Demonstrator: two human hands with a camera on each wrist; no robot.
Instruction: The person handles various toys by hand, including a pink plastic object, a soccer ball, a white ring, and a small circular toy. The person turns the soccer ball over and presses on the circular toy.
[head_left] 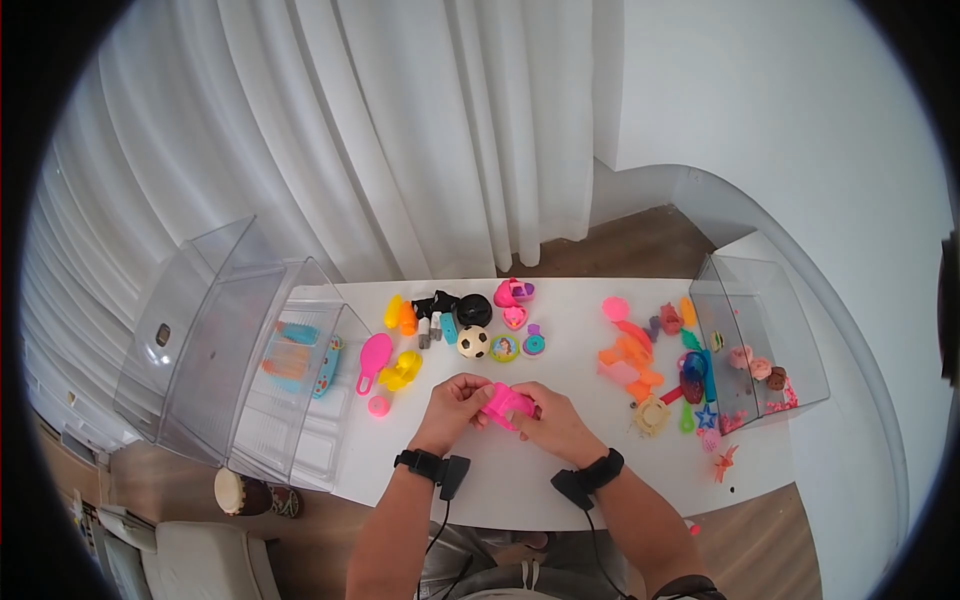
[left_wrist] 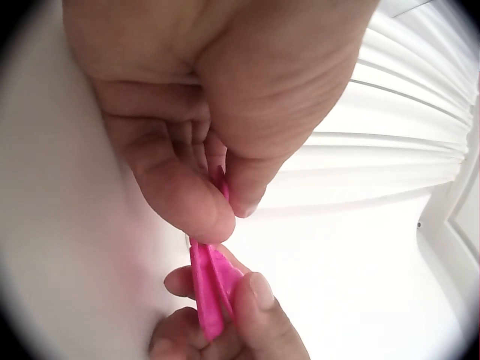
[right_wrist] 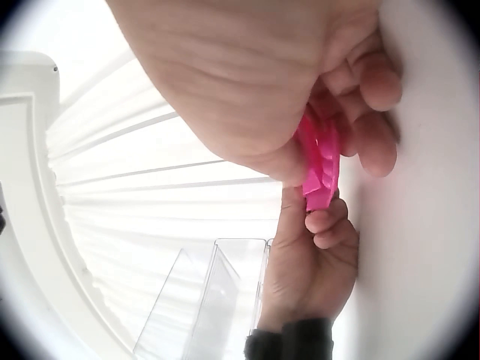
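A bright pink plastic toy piece (head_left: 508, 406) is held over the white table between both hands. My left hand (head_left: 452, 412) pinches its left side between thumb and fingers. On the other side, my right hand (head_left: 553, 427) grips it the same way. Seen edge-on in the left wrist view, the pink piece (left_wrist: 207, 291) shows two thin layers with a narrow gap. A ridged inner face of the pink piece (right_wrist: 324, 174) appears in the right wrist view. Fingers hide much of it, and I cannot tell what kind of toy it is.
At left stands a clear bin (head_left: 215, 340) with its lid up and toys inside. A second clear box (head_left: 770, 330) at right holds several toys. Between them lie a soccer ball (head_left: 473, 342), a pink hand mirror (head_left: 375, 360), yellow pieces (head_left: 402, 371) and orange toys (head_left: 628, 362).
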